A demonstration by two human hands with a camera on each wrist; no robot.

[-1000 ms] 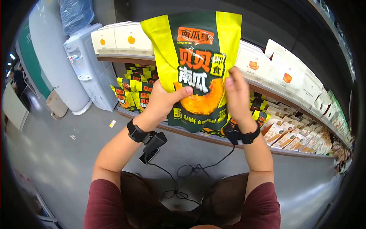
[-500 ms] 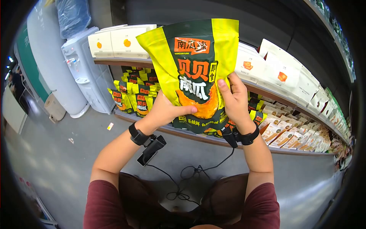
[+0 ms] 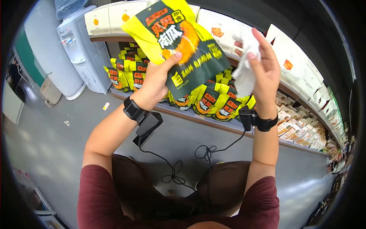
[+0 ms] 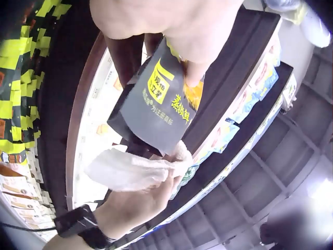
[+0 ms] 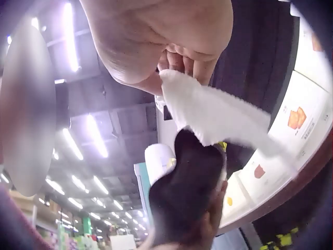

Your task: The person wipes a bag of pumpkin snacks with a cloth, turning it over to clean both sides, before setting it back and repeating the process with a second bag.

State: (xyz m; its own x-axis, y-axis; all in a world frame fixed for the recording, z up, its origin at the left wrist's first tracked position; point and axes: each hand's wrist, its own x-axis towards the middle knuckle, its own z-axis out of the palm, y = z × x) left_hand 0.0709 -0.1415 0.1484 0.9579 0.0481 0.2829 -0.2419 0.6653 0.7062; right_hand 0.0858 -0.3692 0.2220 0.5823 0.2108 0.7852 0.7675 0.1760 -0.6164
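Note:
My left hand [image 3: 158, 76] grips the lower left edge of a yellow and dark green pumpkin snack bag [image 3: 206, 57], thumb across its printed front. The bag is tilted, its top toward the upper left. My right hand [image 3: 267, 72] pinches a crumpled white cloth [image 3: 246, 65] just right of the bag. In the left wrist view the cloth [image 4: 130, 169] lies close below the bag's bottom edge [image 4: 156, 125]. The right wrist view shows the cloth [image 5: 218, 114] hanging from the fingers, beside the bag's dark underside [image 5: 187, 187].
Several matching pumpkin bags [image 3: 206, 101] stand on the lower shelf. White boxes [image 3: 129, 17] line the shelf above, and white packs [image 3: 297, 61] continue to the right. A water dispenser [image 3: 82, 49] stands at the left. A black cable [image 3: 175, 173] hangs between my wrists.
My right hand has left the bag, moved right and now holds a white cloth. The bag has tilted leftward and risen in the head view, held by the left hand alone.

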